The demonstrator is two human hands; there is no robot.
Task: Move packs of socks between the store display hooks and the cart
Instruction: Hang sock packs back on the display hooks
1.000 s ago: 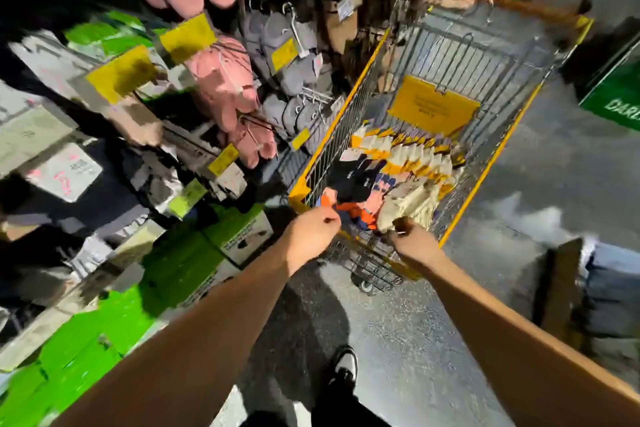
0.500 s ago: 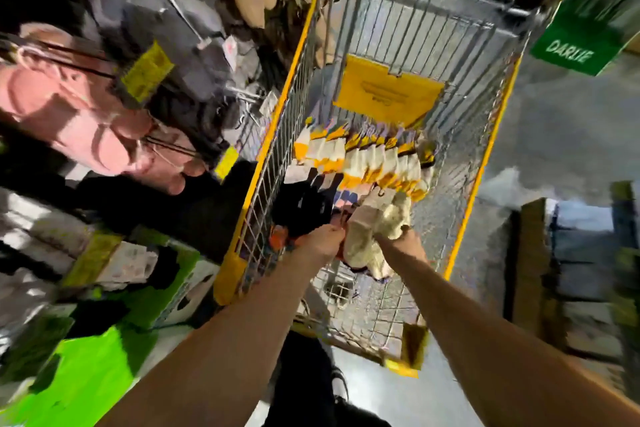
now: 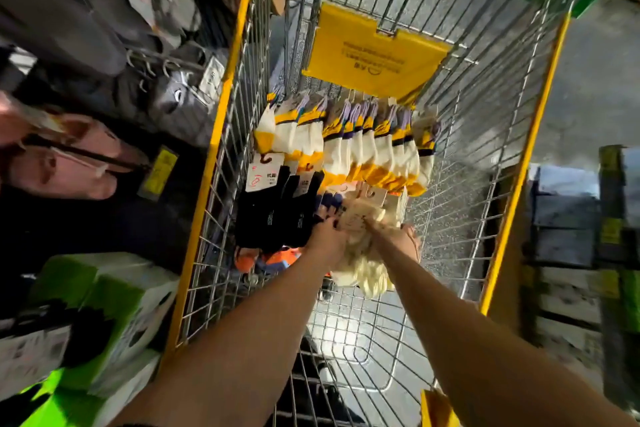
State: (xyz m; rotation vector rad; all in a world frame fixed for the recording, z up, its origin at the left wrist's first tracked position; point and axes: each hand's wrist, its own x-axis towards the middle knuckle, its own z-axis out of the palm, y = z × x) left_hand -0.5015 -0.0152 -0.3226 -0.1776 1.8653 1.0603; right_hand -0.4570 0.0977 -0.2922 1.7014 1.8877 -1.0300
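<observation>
Nearest, two bare forearms reach forward and down into a silver wire shopping cart with yellow rails (image 3: 211,163), and both hands meet over a bundle of cream-coloured sock packs (image 3: 363,263) that lies against the cart's mesh floor. Of the two, the left hand (image 3: 325,236) is curled over the bundle's upper left edge, its dark-nailed fingers (image 3: 335,222) pinching the pale card header of the packs. Just beside it, the right hand (image 3: 403,239) grips the same bundle from the right, fingers wrapped under the soft cream fabric, so that the two hands touch or nearly touch across it. Left of the hands, a stack of black sock packs with white card labels (image 3: 273,215) lies against the cart's left wall, and an orange pack (image 3: 277,257) peeks out beneath it. Beyond the hands, a row of white socks with yellow toes and purple cuffs (image 3: 349,146) spans the middle of the basket. Farther still, a yellow plastic flap with dark printing (image 3: 374,52) hangs on the far wire wall. Outside the cart on the left, green-and-white cartons (image 3: 104,291) sit low, pink slippers (image 3: 65,163) hang on display hooks above them, and grey slippers (image 3: 62,21) hang higher, blurred.
</observation>
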